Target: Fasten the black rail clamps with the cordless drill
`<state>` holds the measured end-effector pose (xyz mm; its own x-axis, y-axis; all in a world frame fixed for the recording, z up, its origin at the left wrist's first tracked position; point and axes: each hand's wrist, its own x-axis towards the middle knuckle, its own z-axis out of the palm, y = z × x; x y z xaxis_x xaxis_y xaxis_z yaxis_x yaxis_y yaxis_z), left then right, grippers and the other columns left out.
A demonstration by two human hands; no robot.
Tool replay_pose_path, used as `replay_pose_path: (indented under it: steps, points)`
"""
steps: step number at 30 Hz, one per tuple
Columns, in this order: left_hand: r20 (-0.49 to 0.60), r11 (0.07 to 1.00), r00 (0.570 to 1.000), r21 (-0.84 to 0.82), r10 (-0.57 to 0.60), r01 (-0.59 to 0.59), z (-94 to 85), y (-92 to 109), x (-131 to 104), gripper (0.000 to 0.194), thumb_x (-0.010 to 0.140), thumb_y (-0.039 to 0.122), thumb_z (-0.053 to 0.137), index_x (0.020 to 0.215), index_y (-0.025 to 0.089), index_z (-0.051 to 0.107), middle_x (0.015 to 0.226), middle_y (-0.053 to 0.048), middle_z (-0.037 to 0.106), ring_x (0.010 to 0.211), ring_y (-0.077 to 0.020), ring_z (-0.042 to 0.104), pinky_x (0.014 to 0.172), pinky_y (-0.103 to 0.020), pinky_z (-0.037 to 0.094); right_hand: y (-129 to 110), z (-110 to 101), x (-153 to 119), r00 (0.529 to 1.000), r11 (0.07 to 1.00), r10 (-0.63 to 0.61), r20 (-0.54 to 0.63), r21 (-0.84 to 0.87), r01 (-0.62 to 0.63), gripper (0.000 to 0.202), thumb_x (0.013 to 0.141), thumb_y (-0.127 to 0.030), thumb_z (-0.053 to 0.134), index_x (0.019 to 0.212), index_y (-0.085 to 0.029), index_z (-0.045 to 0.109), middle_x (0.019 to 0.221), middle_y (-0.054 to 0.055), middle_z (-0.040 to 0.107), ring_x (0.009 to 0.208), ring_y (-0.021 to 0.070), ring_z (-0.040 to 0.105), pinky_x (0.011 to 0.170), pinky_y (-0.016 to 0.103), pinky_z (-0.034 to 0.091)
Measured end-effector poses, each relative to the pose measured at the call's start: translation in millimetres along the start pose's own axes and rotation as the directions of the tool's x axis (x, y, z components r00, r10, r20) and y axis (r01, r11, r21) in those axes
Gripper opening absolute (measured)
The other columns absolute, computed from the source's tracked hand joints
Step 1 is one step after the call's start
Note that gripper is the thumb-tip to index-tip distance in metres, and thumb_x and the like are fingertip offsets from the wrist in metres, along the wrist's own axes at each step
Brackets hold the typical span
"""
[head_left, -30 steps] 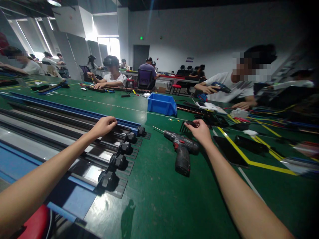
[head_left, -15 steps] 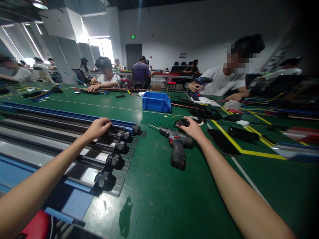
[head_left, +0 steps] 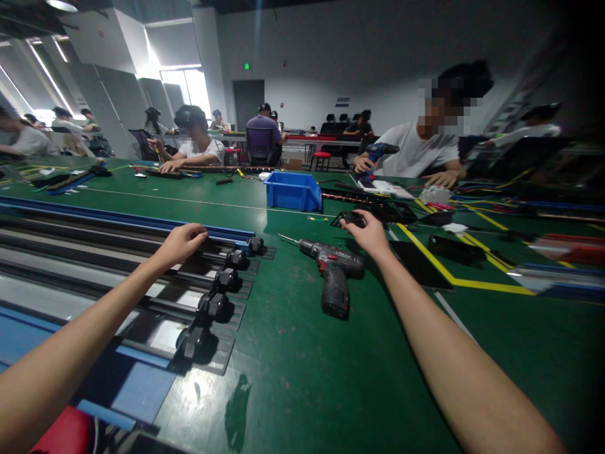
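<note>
My left hand (head_left: 183,244) is over the far rails of a row of long blue-and-black rails (head_left: 142,257). Its fingers curl loosely with a gap at the thumb, and I see nothing held in them. Black end fittings with round nuts (head_left: 216,306) and flat slotted plates line the rails' right ends. A small black plastic part (head_left: 354,219) is pinched in my right hand (head_left: 372,236), just beyond a drill; the fingers partly hide it. The black cordless drill (head_left: 334,271) lies on its side, its bit pointing left.
A blue bin (head_left: 293,192) stands on the green table (head_left: 283,366). Cables, black parts and yellow tape lines (head_left: 491,289) spread over the right side. Across the table a co-worker (head_left: 406,148) holds a blue drill (head_left: 380,150); another person (head_left: 203,148) sits farther left.
My right hand has raised the black part a little off the tabletop beyond the drill. My left hand stays on the rails. The view has shifted slightly.
</note>
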<state>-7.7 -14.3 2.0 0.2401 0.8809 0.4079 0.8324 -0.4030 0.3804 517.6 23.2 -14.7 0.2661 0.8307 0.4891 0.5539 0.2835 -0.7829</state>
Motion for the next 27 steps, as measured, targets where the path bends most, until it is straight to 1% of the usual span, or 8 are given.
replay_pose_path:
  steps: [3,6,10,13,17,20,22,27]
  points:
    - [0.004,1.0,1.0,0.001,0.005,-0.005,-0.3,0,0,0.035,0.089,0.047,0.05,0.091,0.018,0.07,0.087,-0.006,0.071,0.076,-0.0197,0.059,0.068,-0.027,0.04,-33,-9,11,0.994,0.94,0.087,-0.071,0.337,-0.058,0.053,0.073,-0.051,0.072,0.112,-0.018,0.059,0.095,0.007,0.069,0.079,0.0217,0.069,0.067,0.035,0.058]
    - [0.003,1.0,1.0,-0.003,0.007,-0.007,-0.1,0,-1,0.035,0.089,0.047,0.05,0.091,0.017,0.069,0.086,-0.005,0.071,0.075,-0.0191,0.059,0.067,-0.027,0.04,-78,-22,13,0.993,0.879,0.089,-0.082,0.474,-0.04,0.039,0.078,-0.052,0.068,0.1,-0.021,0.059,0.084,0.002,0.067,0.07,0.0165,0.068,0.061,0.028,0.056]
    - [-0.002,1.0,1.0,-0.015,0.008,-0.008,0.4,0,0,0.035,0.088,0.047,0.05,0.091,0.018,0.069,0.086,-0.006,0.07,0.076,-0.0196,0.06,0.068,-0.027,0.041,-132,-27,-6,0.997,0.891,-0.059,0.055,0.453,0.028,0.039,0.081,-0.054,0.067,0.105,-0.023,0.061,0.082,0.002,0.067,0.07,0.0174,0.067,0.061,0.03,0.057]
    - [-0.003,1.0,1.0,-0.023,0.015,-0.015,0.1,1,0,0.034,0.089,0.046,0.049,0.09,0.018,0.068,0.085,-0.006,0.07,0.077,-0.0198,0.06,0.068,-0.028,0.041,-154,-14,-31,0.949,0.953,-0.156,0.275,0.295,0.072,0.044,0.079,-0.052,0.07,0.111,-0.023,0.064,0.08,0.003,0.069,0.068,0.0189,0.067,0.06,0.032,0.055]
    - [-0.006,1.0,1.0,-0.026,0.014,-0.014,-0.7,2,-1,0.034,0.088,0.045,0.048,0.088,0.018,0.068,0.084,-0.006,0.07,0.075,-0.0195,0.059,0.067,-0.028,0.041,-149,20,-61,0.795,0.977,-0.144,0.589,-0.044,0.209,0.033,0.077,-0.048,0.071,0.097,-0.022,0.07,0.08,0.003,0.072,0.067,0.0188,0.065,0.059,0.029,0.05]
    - [-0.01,0.999,1.0,-0.031,0.015,-0.015,-0.9,2,-1,0.034,0.088,0.045,0.048,0.088,0.018,0.068,0.084,-0.005,0.07,0.075,-0.0193,0.058,0.067,-0.028,0.041,-133,42,-73,0.711,0.93,-0.076,0.699,-0.207,0.303,0.028,0.076,-0.046,0.071,0.089,-0.021,0.072,0.08,0.004,0.072,0.069,0.0196,0.065,0.06,0.027,0.047]
    - [-0.013,0.999,1.0,-0.036,0.02,-0.02,-0.9,2,-2,0.033,0.088,0.044,0.048,0.088,0.018,0.068,0.084,-0.005,0.069,0.075,-0.0192,0.058,0.067,-0.028,0.041,-124,50,-77,0.693,0.908,-0.049,0.72,-0.257,0.331,0.029,0.077,-0.047,0.069,0.089,-0.021,0.073,0.081,0.004,0.073,0.071,0.0202,0.066,0.063,0.027,0.047]
    - [-0.016,0.999,0.999,-0.043,0.028,-0.029,-0.9,3,-2,0.033,0.089,0.043,0.047,0.088,0.017,0.068,0.081,-0.005,0.068,0.072,-0.0184,0.057,0.065,-0.028,0.039,-119,53,-81,0.699,0.875,-0.053,0.713,-0.304,0.377,0.034,0.082,-0.052,0.064,0.097,-0.022,0.071,0.089,0.006,0.074,0.077,0.0227,0.067,0.067,0.028,0.047]
